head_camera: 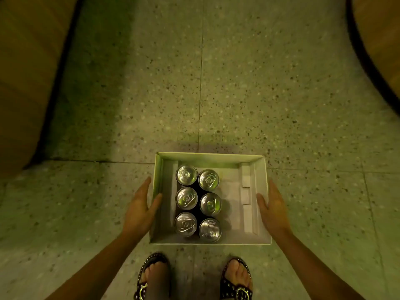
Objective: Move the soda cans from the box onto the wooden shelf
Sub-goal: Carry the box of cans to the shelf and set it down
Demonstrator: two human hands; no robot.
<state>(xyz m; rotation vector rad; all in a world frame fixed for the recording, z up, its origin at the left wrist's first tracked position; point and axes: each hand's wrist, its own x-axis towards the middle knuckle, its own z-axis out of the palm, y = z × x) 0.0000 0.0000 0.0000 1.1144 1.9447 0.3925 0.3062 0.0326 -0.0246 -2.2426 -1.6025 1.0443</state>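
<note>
- The job looked like it was only starting. All six round silver soda cans (198,200) stood upright in the open white cardboard box (265,176) on the speckled stone floor (238,83). None had gone to a shelf yet.
- The left hand (140,205) was spread open and flat against the left wall of the box. Its fingers (144,186) pointed forward along the outside, and its thumb (156,202) leaned on the top edge. It held nothing tight that I could see.
- The cans stood in two rows of three, just to the right of the left fingers, inside the wall. They sat nearer that side of the box.
- The right hand (271,205) was open too, flat beside the right wall of the box. I could not tell if its fingers (273,188) pressed the wall or only hung near it. The cans were to the left of these fingers, with bare box floor in between.
- Brown wooden shapes (23,83) showed at the far left and right edges. They might be the shelf, but I could not be sure.
- I think the next move calls for both hands to squeeze the box and lift it level, or for one hand to reach in and take a can by its top.
- Two feet in black sandals (237,280) stood just behind the box.
</note>
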